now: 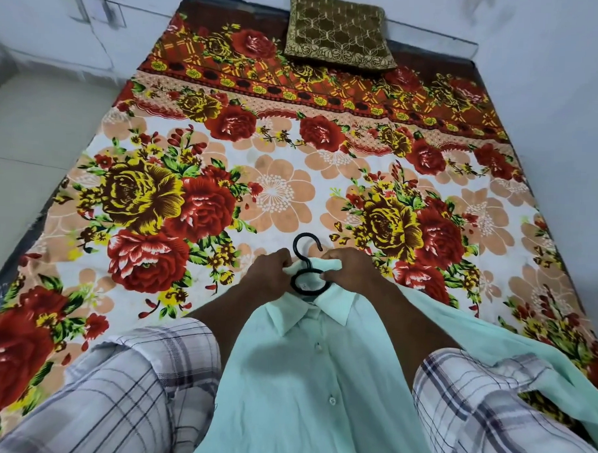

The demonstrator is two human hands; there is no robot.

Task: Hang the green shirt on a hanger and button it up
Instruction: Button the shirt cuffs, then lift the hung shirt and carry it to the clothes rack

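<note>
— First item?
— One shirt [318, 381], pale green. It hangs between the person's forearms over the near end of the bed, front side up. One of its sleeves trails off to the right across the bed sheet [293, 178].
— Collar?
— Collar [335, 308] spread, its two points lying flat. Two small buttons [332, 400] show down the front; I cannot tell from here whether they are fastened.
— Hanger?
— One hanger [302, 258], black. Only its hook and a loop below it stick out at the shirt's neck; the rest is under the cloth.
— Hands?
— Left hand [271, 271]: fingers curled, pinching the neck cloth just left of the loop. Right hand [350, 269]: fingers curled, gripping a bunch of the same cloth just right of the hook, right against the loop.
— Anything else?
— Bed sheet, big red and yellow roses on white. One cushion [337, 29], brown and gold, at the far end by the wall. Checked sleeves [147, 373] on both arms, pushed up.
</note>
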